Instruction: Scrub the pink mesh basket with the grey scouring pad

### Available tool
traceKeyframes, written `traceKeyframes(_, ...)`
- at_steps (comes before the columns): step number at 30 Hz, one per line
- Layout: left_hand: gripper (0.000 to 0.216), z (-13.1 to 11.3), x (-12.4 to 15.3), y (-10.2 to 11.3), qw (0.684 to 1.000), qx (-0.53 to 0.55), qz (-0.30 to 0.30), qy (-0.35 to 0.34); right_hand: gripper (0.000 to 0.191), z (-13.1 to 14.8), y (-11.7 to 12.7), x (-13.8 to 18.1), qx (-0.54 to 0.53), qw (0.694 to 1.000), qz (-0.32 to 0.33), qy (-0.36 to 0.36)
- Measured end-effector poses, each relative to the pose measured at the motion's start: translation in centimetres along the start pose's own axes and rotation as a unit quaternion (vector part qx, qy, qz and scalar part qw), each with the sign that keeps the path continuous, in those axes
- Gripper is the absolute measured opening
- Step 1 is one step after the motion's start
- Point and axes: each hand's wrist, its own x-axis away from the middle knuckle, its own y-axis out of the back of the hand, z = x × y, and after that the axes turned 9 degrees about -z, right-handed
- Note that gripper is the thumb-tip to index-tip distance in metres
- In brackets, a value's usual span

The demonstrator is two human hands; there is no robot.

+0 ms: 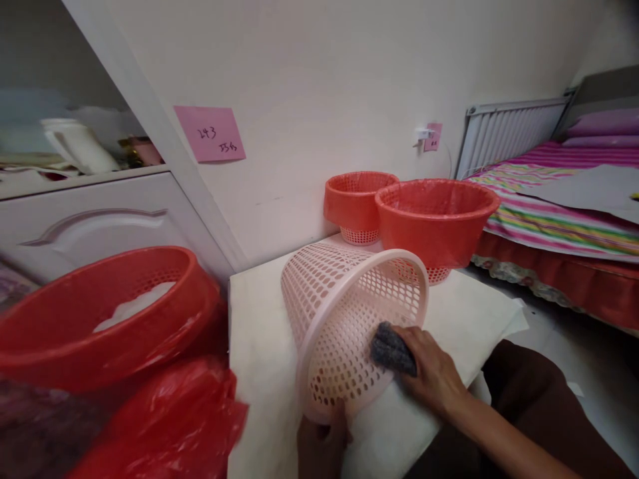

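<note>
A pale pink plastic basket point(319, 286) with a perforated wall lies on its side on the white table, its mouth facing me. My left hand point(323, 436) grips the near lower rim, thumb on the inner side. In my right hand point(434, 369) is a dark grey cloth point(392, 349), folded into a wad. The cloth is at the basket's mouth, against or just in front of the inner wall; I cannot tell whether it touches. Part of the right hand's fingers is hidden behind the cloth.
Two red baskets, a smaller one point(357, 206) and a larger one point(434, 226), stand at the back of the white table point(259, 372). At the left is a red basket point(200, 293) above a red plastic bag point(174, 419). A bed point(559, 206) stands at the right.
</note>
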Motion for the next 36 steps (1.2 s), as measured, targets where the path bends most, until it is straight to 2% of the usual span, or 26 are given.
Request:
traceKeyframes(2,0.051,0.3,0.1,-0.4,1.000,0.007,0.018,0.011,0.076,1.2,-1.4,1.0,-0.019,0.999,0.033,-0.004)
traceKeyframes(5,0.049,0.3,0.3,-0.7,0.998,0.040,0.035,0.029,0.081,3.1,-2.8,2.1,-0.068,0.997,0.048,-0.004)
traceKeyframes(10,0.042,-0.4,0.4,-0.4,0.996,0.076,0.029,0.047,0.083,4.7,-3.3,2.4,-0.137,0.989,0.055,0.004)
traceKeyframes(13,0.038,-0.1,0.2,-0.2,0.991,0.109,0.009,0.073,0.081,4.1,-2.9,2.1,-0.140,0.989,0.047,0.012)
traceKeyframes(17,0.034,0.5,-0.2,0.1,0.982,0.161,-0.024,0.094,0.077,1.7,-0.9,1.1,-0.077,0.997,0.013,0.021)
traceKeyframes(21,0.032,0.2,-0.2,0.2,0.988,0.123,-0.055,0.070,0.069,-0.6,1.2,-0.4,-0.024,0.999,-0.036,0.012)
traceKeyframes(24,0.038,-0.5,0.1,0.1,0.996,0.065,-0.055,0.034,0.064,-0.9,1.1,-0.5,0.001,0.999,-0.033,-0.001)
traceKeyframes(27,0.046,-0.7,0.3,-0.3,0.999,0.020,-0.029,0.010,0.071,0.3,-0.5,0.6,-0.005,1.000,0.010,-0.002)
traceKeyframes(31,0.048,0.2,0.1,-1.0,0.998,0.059,0.007,0.018,0.078,3.0,-2.6,2.1,-0.069,0.997,0.044,-0.008)
traceKeyframes(34,0.038,1.0,-0.2,-1.4,0.995,0.092,0.005,0.035,0.079,4.6,-3.3,2.4,-0.123,0.991,0.056,-0.023)
traceKeyframes(36,0.040,1.2,-0.3,-1.5,0.992,0.118,-0.008,0.046,0.077,5.1,-3.3,2.3,-0.150,0.986,0.068,-0.034)
